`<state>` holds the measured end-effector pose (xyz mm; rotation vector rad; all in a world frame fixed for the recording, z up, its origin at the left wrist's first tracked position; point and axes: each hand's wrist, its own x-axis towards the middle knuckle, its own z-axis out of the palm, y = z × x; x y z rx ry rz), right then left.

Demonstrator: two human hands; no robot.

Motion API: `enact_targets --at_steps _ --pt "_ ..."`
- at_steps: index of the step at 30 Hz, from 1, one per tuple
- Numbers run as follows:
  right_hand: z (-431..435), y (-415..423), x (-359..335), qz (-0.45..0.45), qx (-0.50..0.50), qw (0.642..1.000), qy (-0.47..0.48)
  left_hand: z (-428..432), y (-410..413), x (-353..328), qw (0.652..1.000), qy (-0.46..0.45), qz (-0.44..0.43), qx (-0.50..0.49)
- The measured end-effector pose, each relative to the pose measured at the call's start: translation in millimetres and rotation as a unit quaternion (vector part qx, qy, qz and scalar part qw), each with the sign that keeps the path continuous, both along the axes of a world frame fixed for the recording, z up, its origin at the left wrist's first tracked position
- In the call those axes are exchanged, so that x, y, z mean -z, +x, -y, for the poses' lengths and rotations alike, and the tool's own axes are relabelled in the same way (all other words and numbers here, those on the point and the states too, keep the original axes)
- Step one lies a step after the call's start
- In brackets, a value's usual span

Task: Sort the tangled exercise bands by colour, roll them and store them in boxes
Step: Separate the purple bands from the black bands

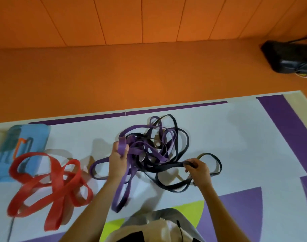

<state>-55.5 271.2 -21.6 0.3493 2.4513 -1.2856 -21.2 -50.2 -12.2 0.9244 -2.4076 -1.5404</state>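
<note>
While L hand (117, 161) grips purple band (122, 145), black bands (168, 168) tangled

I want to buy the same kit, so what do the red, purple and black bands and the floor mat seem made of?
Red bands: probably matte rubber or latex, wide flat strips flopping in soft loops. Purple bands and black bands: same dull, limp look, narrower. Floor mat: likely printed foam or vinyl, seam visible; can't tell which.

Black bag (288, 57) on orange floor (131, 75)
</note>
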Motion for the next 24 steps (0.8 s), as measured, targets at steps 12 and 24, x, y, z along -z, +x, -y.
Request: enact_targets --at_steps 12,24 --pt "25 -13 13 0.127 -0.128 0.975 0.129 54 28 -5 0.984 0.128 -0.007 -0.125" --pt "100 -69 24 0.296 0.092 0.942 -0.132 43 47 6 0.982 -0.133 0.097 0.093"
